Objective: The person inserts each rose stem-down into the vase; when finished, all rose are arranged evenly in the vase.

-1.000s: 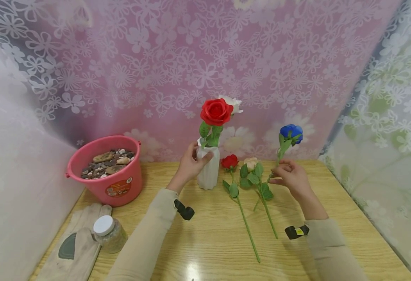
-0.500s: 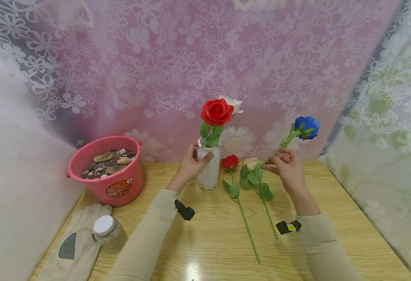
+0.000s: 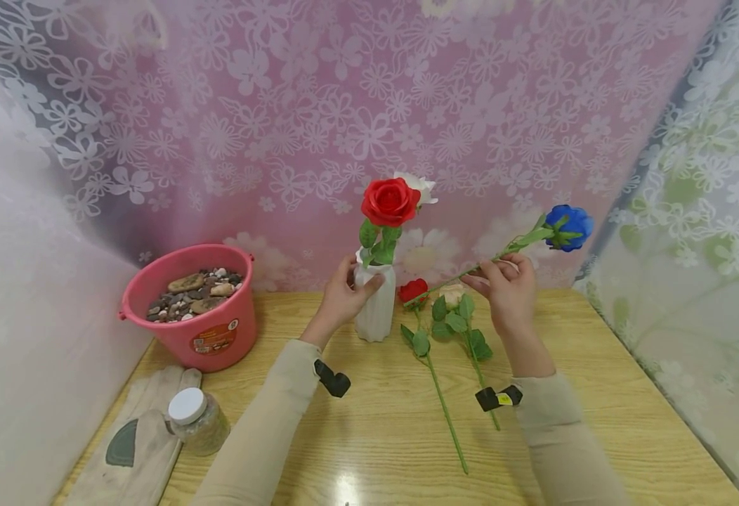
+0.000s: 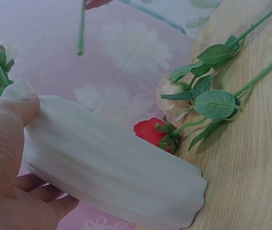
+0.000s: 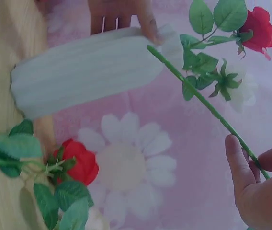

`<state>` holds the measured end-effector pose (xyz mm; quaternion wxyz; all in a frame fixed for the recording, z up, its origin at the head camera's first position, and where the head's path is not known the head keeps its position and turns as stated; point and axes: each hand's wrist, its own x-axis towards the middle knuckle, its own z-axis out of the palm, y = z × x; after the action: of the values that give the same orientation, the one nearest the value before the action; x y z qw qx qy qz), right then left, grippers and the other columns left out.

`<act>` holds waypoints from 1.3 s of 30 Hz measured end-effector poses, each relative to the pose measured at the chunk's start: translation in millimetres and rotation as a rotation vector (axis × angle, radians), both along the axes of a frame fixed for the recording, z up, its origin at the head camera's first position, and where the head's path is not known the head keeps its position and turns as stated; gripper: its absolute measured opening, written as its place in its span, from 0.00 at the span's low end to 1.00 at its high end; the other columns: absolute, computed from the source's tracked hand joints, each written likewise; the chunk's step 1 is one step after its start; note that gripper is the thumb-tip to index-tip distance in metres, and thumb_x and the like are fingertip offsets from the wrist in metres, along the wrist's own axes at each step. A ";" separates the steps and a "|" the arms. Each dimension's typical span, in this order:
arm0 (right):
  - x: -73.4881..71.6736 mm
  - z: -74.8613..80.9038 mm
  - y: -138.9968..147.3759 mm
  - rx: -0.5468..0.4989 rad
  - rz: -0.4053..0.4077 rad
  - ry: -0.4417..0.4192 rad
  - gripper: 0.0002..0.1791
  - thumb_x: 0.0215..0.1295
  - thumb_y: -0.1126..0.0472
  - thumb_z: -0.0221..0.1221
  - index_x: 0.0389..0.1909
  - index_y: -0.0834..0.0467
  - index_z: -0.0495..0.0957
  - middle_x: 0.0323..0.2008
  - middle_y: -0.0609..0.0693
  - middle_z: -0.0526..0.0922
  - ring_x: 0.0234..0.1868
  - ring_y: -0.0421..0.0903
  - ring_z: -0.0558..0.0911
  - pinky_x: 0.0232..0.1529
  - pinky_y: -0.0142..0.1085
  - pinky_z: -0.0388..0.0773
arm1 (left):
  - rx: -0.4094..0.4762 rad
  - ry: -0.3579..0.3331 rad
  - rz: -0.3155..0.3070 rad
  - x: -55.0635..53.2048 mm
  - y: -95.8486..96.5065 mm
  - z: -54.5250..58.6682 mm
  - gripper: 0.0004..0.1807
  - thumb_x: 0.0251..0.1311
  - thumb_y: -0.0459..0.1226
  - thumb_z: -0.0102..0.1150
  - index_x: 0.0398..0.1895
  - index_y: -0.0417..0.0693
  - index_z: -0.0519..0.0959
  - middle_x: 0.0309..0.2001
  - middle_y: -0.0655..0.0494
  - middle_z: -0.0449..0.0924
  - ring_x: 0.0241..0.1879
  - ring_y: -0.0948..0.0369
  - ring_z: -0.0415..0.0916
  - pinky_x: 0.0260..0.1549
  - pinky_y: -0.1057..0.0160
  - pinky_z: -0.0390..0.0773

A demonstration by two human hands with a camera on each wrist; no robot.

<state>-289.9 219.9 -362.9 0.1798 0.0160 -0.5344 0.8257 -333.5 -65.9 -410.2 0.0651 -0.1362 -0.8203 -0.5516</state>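
A pink sheet with a white floral print (image 3: 281,140) hangs behind the white fluted vase (image 3: 376,316). A light wood-grain table (image 3: 376,407) supports the vase, which stands upright. Left of the vase stands a round pink bucket (image 3: 167,344) containing mixed stones (image 3: 201,288). A beige cloth item with a dark half-round patch (image 3: 148,436) and a clear, white-lidded jar (image 3: 208,429) are front-left of the vase. A large red rose (image 3: 390,202) and a white rose (image 3: 423,188) project from the vase mouth. Right of the vase, a second red rose (image 3: 412,290) and a pale peach rose (image 3: 452,294) lie on the table, beneath the held stem.

The left hand (image 3: 344,299) grips the vase near its rim. The right hand (image 3: 510,284), right of the vase, pinches the thin green stem of the blue rose (image 3: 568,228) between thumb and fingers. The blossom points away from the vase; the bare stem end points toward the vase without touching it.
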 end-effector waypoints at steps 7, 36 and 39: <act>-3.8 12.3 -13.2 -0.004 -0.020 0.052 0.14 0.75 0.70 0.59 0.52 0.62 0.63 0.32 0.52 0.78 0.37 0.48 0.88 0.44 0.41 0.89 | 0.004 -0.001 -0.004 -0.5 0.4 0.0 0.41 0.71 0.53 0.66 0.79 0.48 0.61 0.69 0.42 0.76 0.66 0.45 0.78 0.63 0.43 0.79; -25.4 32.8 -57.0 0.004 -0.095 0.191 0.13 0.76 0.71 0.57 0.46 0.56 0.62 0.33 0.51 0.70 0.38 0.53 0.87 0.43 0.43 0.90 | 0.028 0.015 -0.027 1.1 0.0 0.9 0.37 0.72 0.51 0.66 0.76 0.49 0.64 0.68 0.44 0.77 0.66 0.45 0.78 0.63 0.43 0.80; -28.4 30.5 -62.4 0.015 -0.074 0.216 0.13 0.76 0.73 0.56 0.48 0.57 0.63 0.34 0.50 0.72 0.38 0.52 0.87 0.43 0.42 0.90 | 0.018 0.018 -0.021 1.2 -0.5 0.7 0.37 0.72 0.51 0.66 0.77 0.50 0.64 0.68 0.44 0.77 0.66 0.45 0.78 0.63 0.43 0.79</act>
<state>-318.3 157.5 -332.4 0.2665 0.0867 -0.5185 0.8079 -332.3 -66.4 -409.5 0.0679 -0.1489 -0.8132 -0.5585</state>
